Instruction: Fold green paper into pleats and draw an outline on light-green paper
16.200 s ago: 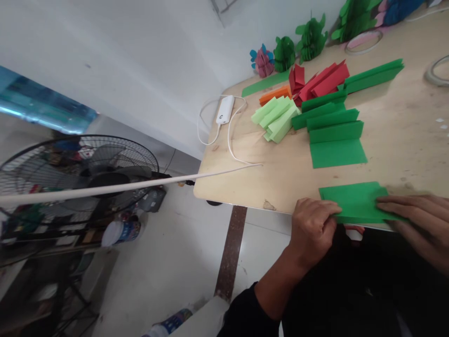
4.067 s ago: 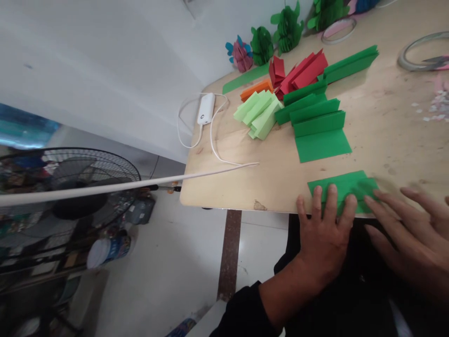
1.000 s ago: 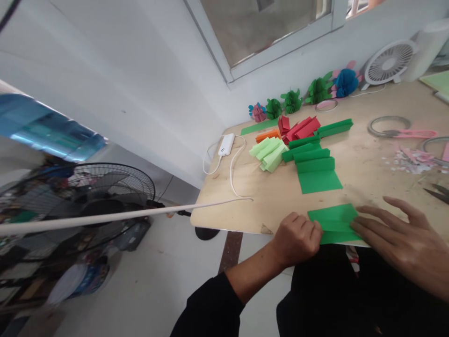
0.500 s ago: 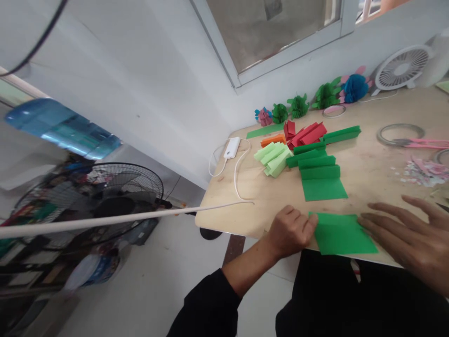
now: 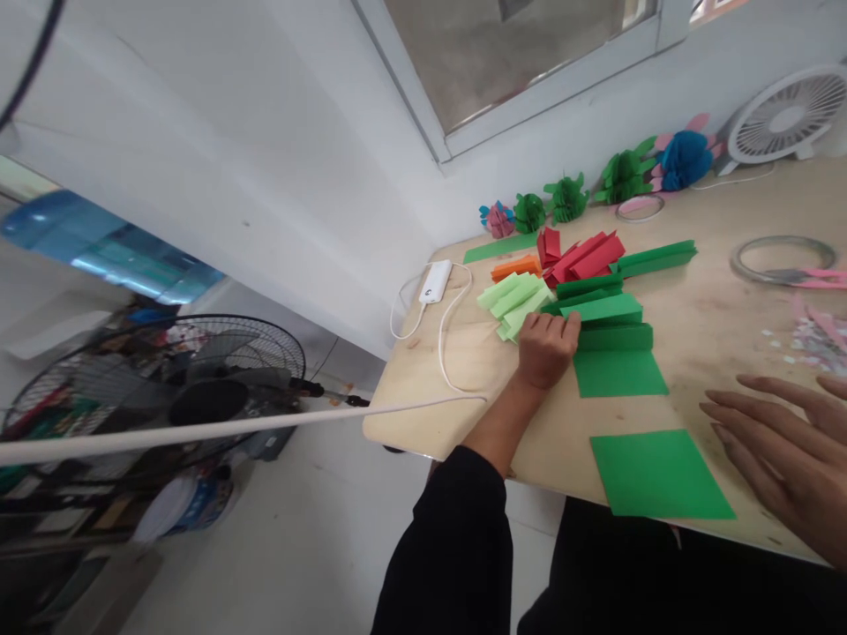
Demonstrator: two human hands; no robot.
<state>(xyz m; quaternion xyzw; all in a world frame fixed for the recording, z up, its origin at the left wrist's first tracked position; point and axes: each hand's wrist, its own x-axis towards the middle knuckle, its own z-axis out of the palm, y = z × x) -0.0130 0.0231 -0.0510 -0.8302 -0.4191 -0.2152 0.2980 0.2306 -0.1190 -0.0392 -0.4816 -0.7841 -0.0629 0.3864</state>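
A flat green paper sheet (image 5: 662, 474) lies at the table's front edge, with neither hand on it. Beyond it are folded green papers (image 5: 612, 338), one with a flat part hanging toward me. My left hand (image 5: 548, 348) is closed at the left end of these folded papers, fingertips against them; what it pinches, if anything, is hidden. My right hand (image 5: 787, 445) rests spread, palm down, to the right of the flat sheet. Light green folded papers (image 5: 516, 302) sit just beyond my left hand, near red folded papers (image 5: 588, 257) and orange ones (image 5: 516, 267).
Paper figures (image 5: 567, 199) line the wall beside a small white fan (image 5: 787, 119). Rings of wire (image 5: 781, 256), pink-handled pliers (image 5: 820, 279) and paper scraps lie right. A white device (image 5: 436, 282) with a cable sits left; a floor fan (image 5: 205, 397) stands beyond the table.
My left hand has left the flat green sheet and moved forward to the folded green papers. My right hand no longer touches the sheet's edge. The view has shifted slightly.
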